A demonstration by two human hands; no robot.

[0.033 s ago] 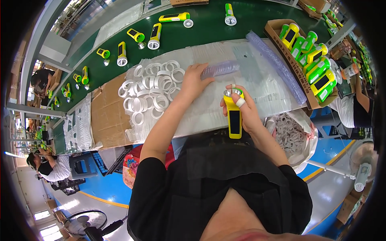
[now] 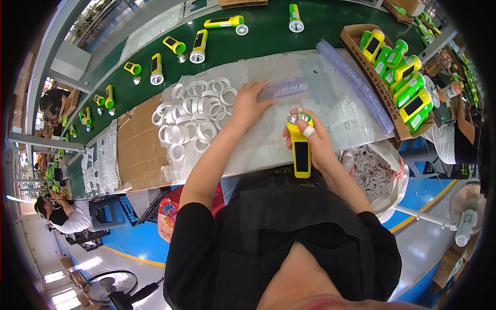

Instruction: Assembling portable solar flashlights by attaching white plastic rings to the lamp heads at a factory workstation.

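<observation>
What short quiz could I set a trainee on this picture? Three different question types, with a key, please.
1. Which hand holds the yellow flashlight?
2. True or false: the white rings on the table lie to the right of the left hand.
3. Which end of the held flashlight is nearer the wearer's body: A, handle; B, reflector?
Key: 1, the right hand; 2, false, they lie to its left; 3, A.

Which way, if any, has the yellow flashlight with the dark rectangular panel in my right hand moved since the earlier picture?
No: the yellow flashlight in your right hand shows no visible shift against the flashlight-filled brown cardboard box.
</observation>
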